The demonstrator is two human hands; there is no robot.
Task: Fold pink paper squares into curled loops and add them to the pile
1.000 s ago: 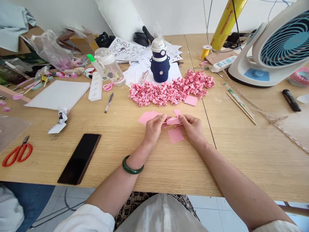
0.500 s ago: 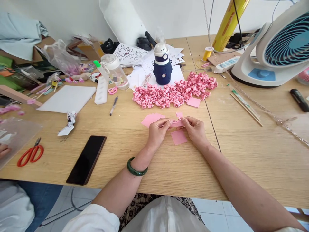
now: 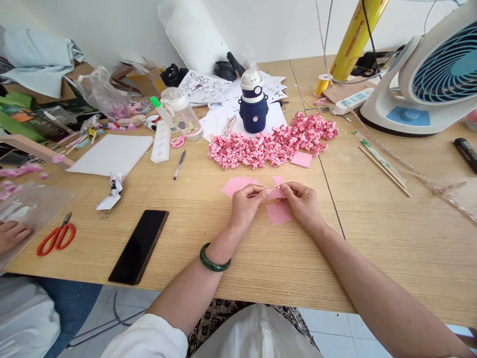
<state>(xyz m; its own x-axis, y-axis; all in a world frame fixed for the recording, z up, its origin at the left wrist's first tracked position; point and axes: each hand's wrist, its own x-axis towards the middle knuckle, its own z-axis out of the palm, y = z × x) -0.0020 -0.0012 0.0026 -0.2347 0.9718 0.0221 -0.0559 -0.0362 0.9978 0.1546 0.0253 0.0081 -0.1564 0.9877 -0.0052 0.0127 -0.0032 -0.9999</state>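
Between my two hands is a small pink paper strip (image 3: 276, 193), held just above the table. My left hand (image 3: 249, 201) pinches its left end between thumb and fingers. At the right end, my right hand (image 3: 301, 200) grips it the same way, and a small curled pink bit (image 3: 277, 181) shows by its fingertips. Beneath the hands lies a square pink sheet (image 3: 278, 214). More pink sheets (image 3: 237, 185) are fanned out behind my left hand. A long heap of curled pink paper pieces (image 3: 257, 149) stretches across the table beyond, with another pink square (image 3: 301, 159) at its front edge.
A navy bottle (image 3: 253, 112) stands behind the heap. To the left lie a phone (image 3: 138, 247), red-handled scissors (image 3: 55, 238) and a pen (image 3: 179, 165). Another person's hand (image 3: 13, 236) rests at the far left. A fan (image 3: 410, 99) and wooden sticks (image 3: 385, 170) are on the right.
The whole view has shifted slightly, so things appear a little farther right. Both hands keep their pinch on the pink paper strip, and more of the other person's hand shows at left.
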